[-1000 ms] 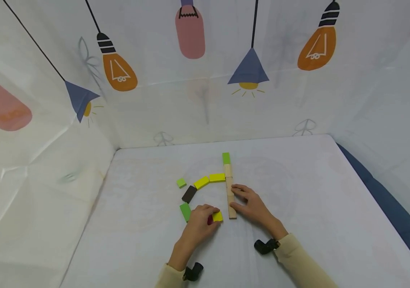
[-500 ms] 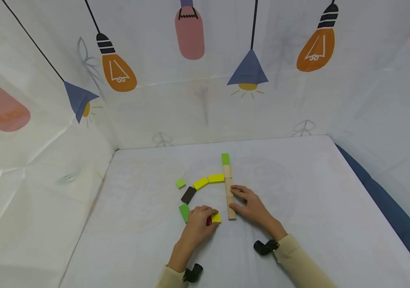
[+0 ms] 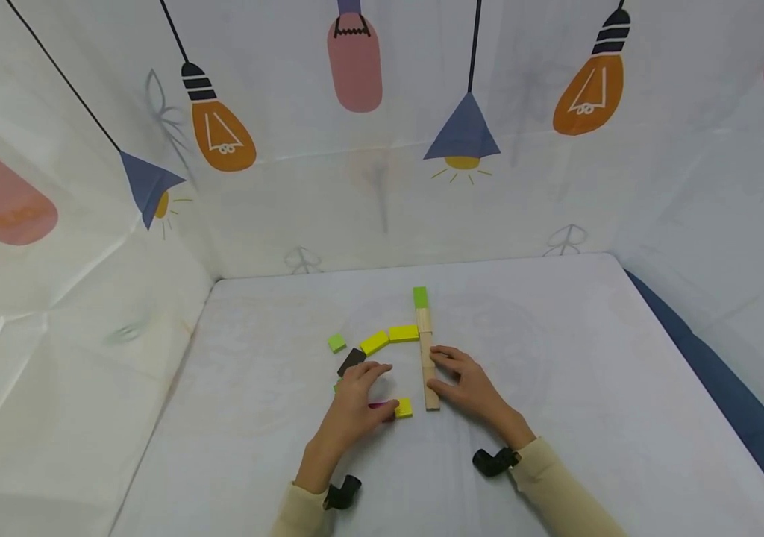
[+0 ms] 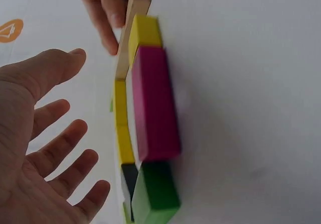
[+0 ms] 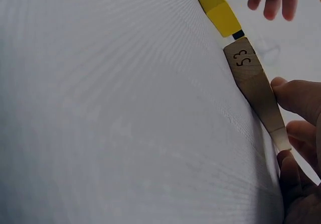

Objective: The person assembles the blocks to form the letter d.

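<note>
Several wooden blocks form an outline on the white table. My left hand (image 3: pixel 348 406) hovers with spread fingers over its near left part. In the left wrist view that hand holds nothing; a magenta block (image 4: pixel 155 103) lies between a yellow block (image 4: pixel 145 33) and a green block (image 4: pixel 155 196). The fingertips of my right hand (image 3: pixel 472 384) rest along the right side of a straight row of natural wood blocks (image 3: pixel 427 365). The row's near end block (image 5: pixel 243 61) bears the number 53. A small gap parts it from the near yellow block.
A light green block (image 3: pixel 420 297) tops the row. Two yellow blocks (image 3: pixel 404 333) and a dark block (image 3: pixel 351 361) curve leftward from it. A small light green block (image 3: pixel 336 343) lies apart outside the curve. A patterned sheet (image 3: pixel 382 194) hangs behind the table (image 3: pixel 556 328).
My left hand has let go of the near yellow and magenta blocks and drawn back to the left, its fingers opening. My right hand stays against the wood row.
</note>
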`<action>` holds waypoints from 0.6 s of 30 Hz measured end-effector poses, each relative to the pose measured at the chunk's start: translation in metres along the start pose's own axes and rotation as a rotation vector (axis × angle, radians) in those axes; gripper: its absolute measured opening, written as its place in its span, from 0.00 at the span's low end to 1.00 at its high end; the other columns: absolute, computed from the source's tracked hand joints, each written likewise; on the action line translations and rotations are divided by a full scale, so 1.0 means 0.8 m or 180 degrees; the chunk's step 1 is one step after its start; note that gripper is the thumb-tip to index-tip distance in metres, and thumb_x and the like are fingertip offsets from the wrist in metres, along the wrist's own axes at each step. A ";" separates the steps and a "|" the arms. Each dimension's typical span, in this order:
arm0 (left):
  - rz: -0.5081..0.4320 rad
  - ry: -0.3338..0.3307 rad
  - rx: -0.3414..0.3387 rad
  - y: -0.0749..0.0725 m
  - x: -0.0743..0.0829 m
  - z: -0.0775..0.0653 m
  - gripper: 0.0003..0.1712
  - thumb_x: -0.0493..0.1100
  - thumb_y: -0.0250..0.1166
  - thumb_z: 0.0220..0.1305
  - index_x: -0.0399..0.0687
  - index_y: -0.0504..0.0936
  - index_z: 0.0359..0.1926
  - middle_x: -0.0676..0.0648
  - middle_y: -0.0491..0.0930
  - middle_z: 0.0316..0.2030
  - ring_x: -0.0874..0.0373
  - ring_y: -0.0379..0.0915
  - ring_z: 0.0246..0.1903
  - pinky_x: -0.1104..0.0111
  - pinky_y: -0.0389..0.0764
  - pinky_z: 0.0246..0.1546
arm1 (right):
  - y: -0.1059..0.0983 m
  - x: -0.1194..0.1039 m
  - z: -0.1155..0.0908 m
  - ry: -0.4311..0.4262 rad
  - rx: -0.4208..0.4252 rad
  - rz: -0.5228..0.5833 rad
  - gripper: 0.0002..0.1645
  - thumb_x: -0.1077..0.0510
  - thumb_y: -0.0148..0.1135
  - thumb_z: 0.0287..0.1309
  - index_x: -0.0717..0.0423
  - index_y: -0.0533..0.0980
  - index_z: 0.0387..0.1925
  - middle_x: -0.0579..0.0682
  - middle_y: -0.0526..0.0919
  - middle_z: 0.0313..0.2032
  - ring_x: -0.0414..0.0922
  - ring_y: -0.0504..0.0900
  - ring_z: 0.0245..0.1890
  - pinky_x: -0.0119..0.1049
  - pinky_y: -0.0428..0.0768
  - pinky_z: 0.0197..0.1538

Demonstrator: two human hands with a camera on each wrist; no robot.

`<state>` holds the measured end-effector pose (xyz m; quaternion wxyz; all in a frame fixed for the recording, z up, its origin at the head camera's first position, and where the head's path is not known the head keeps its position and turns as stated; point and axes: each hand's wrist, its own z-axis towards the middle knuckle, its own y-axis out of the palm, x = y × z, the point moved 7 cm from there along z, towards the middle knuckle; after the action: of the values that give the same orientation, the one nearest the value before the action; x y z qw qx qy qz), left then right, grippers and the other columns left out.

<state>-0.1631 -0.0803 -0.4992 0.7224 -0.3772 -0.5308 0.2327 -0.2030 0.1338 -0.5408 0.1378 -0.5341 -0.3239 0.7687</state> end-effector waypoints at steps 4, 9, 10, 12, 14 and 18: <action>-0.0040 -0.0082 0.0141 -0.018 -0.020 0.011 0.35 0.48 0.79 0.58 0.48 0.79 0.65 0.43 0.77 0.62 0.45 0.72 0.63 0.46 0.74 0.67 | 0.002 0.002 0.000 0.0026 -0.0038 0.0014 0.35 0.51 0.74 0.61 0.61 0.76 0.66 0.53 0.76 0.68 0.56 0.72 0.71 0.56 0.75 0.68; -0.0303 -0.0039 0.0325 -0.043 -0.044 0.023 0.36 0.44 0.79 0.58 0.45 0.78 0.66 0.40 0.74 0.64 0.43 0.73 0.62 0.49 0.79 0.62 | 0.003 0.003 -0.001 0.0019 -0.0065 0.0016 0.35 0.51 0.74 0.61 0.62 0.76 0.66 0.53 0.76 0.68 0.56 0.72 0.71 0.55 0.75 0.67; -0.0349 -0.0022 0.0350 -0.048 -0.049 0.026 0.36 0.44 0.79 0.58 0.45 0.77 0.66 0.39 0.74 0.64 0.42 0.73 0.62 0.48 0.81 0.60 | 0.004 0.003 -0.001 0.0019 -0.0068 0.0013 0.35 0.51 0.74 0.61 0.61 0.76 0.66 0.53 0.76 0.68 0.56 0.72 0.71 0.55 0.75 0.68; -0.0404 -0.0015 0.0382 -0.057 -0.059 0.031 0.35 0.43 0.78 0.58 0.44 0.77 0.66 0.38 0.73 0.64 0.41 0.74 0.61 0.48 0.83 0.55 | 0.004 0.003 -0.001 -0.0008 -0.0061 -0.0008 0.35 0.51 0.74 0.61 0.62 0.76 0.66 0.53 0.76 0.68 0.56 0.72 0.71 0.55 0.75 0.67; -0.0497 -0.0080 0.0384 -0.063 -0.072 0.037 0.35 0.43 0.77 0.60 0.44 0.77 0.67 0.38 0.73 0.65 0.40 0.75 0.60 0.49 0.85 0.52 | 0.003 0.003 -0.001 -0.0037 -0.0048 -0.0007 0.35 0.52 0.74 0.61 0.62 0.76 0.66 0.53 0.76 0.68 0.57 0.72 0.71 0.56 0.75 0.67; -0.0642 -0.0263 0.0413 -0.073 -0.102 0.049 0.33 0.43 0.75 0.62 0.43 0.76 0.67 0.38 0.73 0.66 0.39 0.74 0.59 0.50 0.84 0.50 | 0.003 0.003 -0.001 -0.0051 -0.0042 0.0000 0.35 0.51 0.73 0.61 0.62 0.76 0.66 0.53 0.76 0.68 0.57 0.72 0.70 0.56 0.75 0.67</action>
<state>-0.2302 -0.1639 -0.4954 0.7425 -0.2645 -0.5792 0.2080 -0.2033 0.1336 -0.5441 0.1317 -0.5288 -0.3301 0.7707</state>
